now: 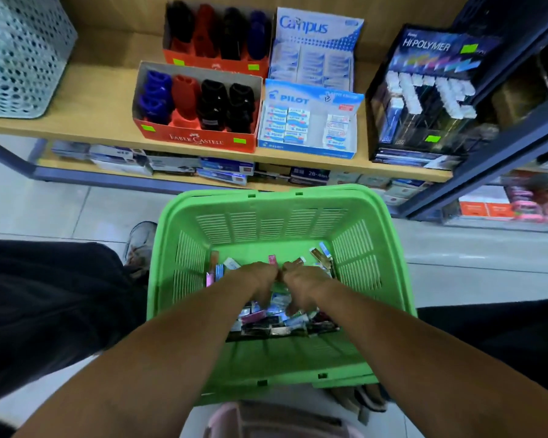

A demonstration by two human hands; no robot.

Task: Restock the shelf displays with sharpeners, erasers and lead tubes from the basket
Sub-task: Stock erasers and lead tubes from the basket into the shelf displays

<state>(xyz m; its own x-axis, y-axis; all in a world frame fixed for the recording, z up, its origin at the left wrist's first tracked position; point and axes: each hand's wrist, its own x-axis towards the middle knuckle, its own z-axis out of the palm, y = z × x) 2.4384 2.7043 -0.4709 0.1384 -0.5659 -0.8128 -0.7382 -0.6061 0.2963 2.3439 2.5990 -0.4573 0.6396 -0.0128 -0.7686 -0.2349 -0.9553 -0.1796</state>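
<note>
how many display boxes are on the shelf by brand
Faber-Castell sharpener boxes: 2, front and back
Campus eraser box: 1
Pilot eraser box: 1
Hi-Polymer lead display: 1
Total: 5

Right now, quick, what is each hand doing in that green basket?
Left hand: down among the small packets in the green plastic basket; grip cannot be told.
Right hand: also in the packets, fingers hidden; cannot be told.
</note>
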